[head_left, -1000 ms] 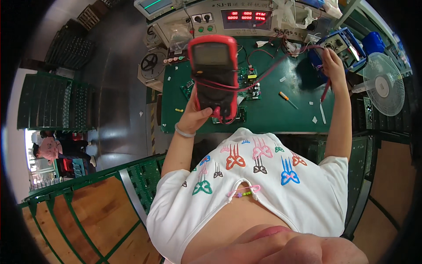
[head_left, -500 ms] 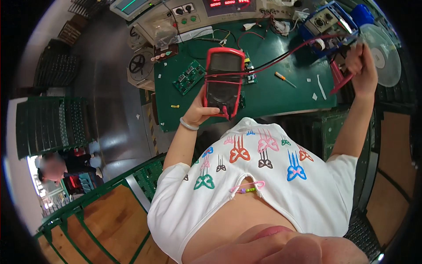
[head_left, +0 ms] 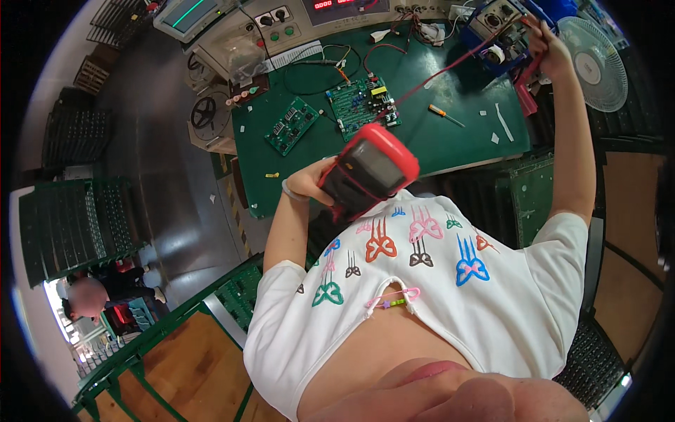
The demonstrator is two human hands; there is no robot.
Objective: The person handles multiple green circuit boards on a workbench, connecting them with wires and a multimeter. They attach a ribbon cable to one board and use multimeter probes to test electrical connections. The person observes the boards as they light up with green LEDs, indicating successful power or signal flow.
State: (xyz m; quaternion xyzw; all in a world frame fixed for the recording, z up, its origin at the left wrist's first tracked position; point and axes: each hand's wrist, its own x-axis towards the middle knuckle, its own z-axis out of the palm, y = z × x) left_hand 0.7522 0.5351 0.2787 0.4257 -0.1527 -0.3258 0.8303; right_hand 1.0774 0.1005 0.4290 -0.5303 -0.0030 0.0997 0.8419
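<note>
My left hand (head_left: pixel 309 184) is closed around a red and black multimeter (head_left: pixel 380 167), held tilted over the bench's near edge. Its screen faces up and toward my right. My right hand (head_left: pixel 551 55) is raised at the far right with its fingers pinched on the test leads (head_left: pixel 450 68). The red lead stretches from near the meter up to that hand; the dark lead is hard to follow. Beyond the meter a green circuit board (head_left: pixel 351 105) with a yellow part lies on the bench. Left of it rests a smaller green display board (head_left: pixel 292 125).
An orange-handled screwdriver (head_left: pixel 439 111) and white scraps lie on the green bench top (head_left: pixel 422 151). At the right stand a blue-framed device (head_left: pixel 496 32), a red object (head_left: pixel 524 93) and a fan (head_left: pixel 598 63). Instrument panels line the back. Another person (head_left: pixel 88 299) sits far left.
The multimeter has tilted and come nearer to me. The leads that crossed its front no longer do so. My right hand has moved up and away, pulling the red lead out straight.
</note>
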